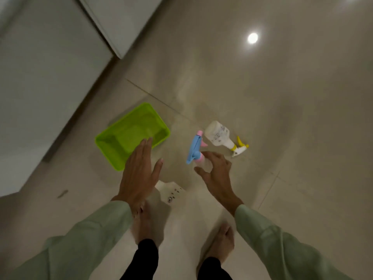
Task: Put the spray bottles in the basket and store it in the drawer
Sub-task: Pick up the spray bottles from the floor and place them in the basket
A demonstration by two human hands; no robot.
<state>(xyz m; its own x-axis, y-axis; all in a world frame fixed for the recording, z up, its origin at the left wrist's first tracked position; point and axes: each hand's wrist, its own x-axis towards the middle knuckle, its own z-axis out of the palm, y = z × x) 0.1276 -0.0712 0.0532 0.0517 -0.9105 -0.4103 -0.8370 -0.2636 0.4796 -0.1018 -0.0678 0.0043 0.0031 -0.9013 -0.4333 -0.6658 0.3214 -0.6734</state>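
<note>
A lime green basket (105, 141) sits empty on the tiled floor, left of centre. My left hand (139, 174) hovers flat and open over its near corner. A spray bottle with a blue and pink trigger head (194, 147) lies on the floor; my right hand (216, 172) is spread open right over its clear body, fingers apart, not closed on it. A white spray bottle with a yellow and white nozzle (219, 134) lies on its side further right. A third white bottle (171, 191) lies under my left wrist, mostly hidden.
White cabinet fronts (40, 77) run along the left, with an edge (109, 27) jutting out at the top. My bare feet (220, 241) stand at the bottom. A ceiling light reflects off the glossy floor (252, 38) at upper right.
</note>
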